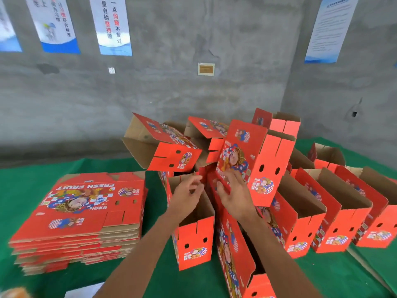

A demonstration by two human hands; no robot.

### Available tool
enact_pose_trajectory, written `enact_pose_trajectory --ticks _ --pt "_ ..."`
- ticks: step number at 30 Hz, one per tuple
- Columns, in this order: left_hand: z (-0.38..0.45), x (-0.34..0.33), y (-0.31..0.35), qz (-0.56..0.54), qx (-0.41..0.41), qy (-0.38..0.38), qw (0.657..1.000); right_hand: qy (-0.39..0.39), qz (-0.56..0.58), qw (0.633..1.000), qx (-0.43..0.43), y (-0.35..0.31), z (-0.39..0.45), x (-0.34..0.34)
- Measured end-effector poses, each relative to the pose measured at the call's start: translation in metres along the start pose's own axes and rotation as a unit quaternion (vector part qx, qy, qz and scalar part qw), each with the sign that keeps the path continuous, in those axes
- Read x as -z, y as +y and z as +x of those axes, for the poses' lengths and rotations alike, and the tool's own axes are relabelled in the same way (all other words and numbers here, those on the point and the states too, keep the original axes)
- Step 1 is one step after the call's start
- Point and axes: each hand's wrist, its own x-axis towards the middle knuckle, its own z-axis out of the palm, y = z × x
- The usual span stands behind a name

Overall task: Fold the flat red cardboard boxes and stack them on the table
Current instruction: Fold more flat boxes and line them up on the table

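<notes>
The right hand (233, 191) pinches the lower edge of an opened red carton (253, 162), thumb on one face and fingers curled behind, holding it tilted above the row of folded boxes (322, 216). The left hand (189, 193) reaches in beside it with fingers loosely bent toward a small red flap; whether it actually grips that flap I cannot tell.

The step in hand looks like setting up this carton — squared open, its bottom flaps probably not yet tucked. The next move likely calls for the left hand to fold the flap under while the right steadies the body, then to stand the carton with the finished ones on the green table (32, 190).

The stack of flat cartons (86, 211) waits at the left, well apart from the hands. Its top sheet reads "FRESH FRUIT", upside down from here, with a cartoon figure. The wall posters (109, 24) carry Chinese characters, mostly too blurred to read reliably.
</notes>
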Motion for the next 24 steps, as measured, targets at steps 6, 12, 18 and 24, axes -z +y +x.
enact_pose_trajectory --ticks 6,12,18,24 --pt "-0.053 0.129 -0.097 0.165 0.118 0.038 0.979 -0.13 0.072 0.989 -0.024 -0.071 -0.014 -0.11" --pt "-0.119 0.244 -0.209 0.302 0.277 0.042 0.911 -0.291 0.1 0.946 -0.103 -0.116 -0.054 -0.218" --pt "-0.154 0.335 -0.284 0.329 0.392 0.052 0.857 -0.359 0.077 0.908 -0.2 -0.123 -0.079 -0.289" --pt "-0.139 0.377 -0.323 0.288 0.403 0.165 0.853 -0.283 0.003 0.92 -0.27 -0.12 -0.065 -0.337"
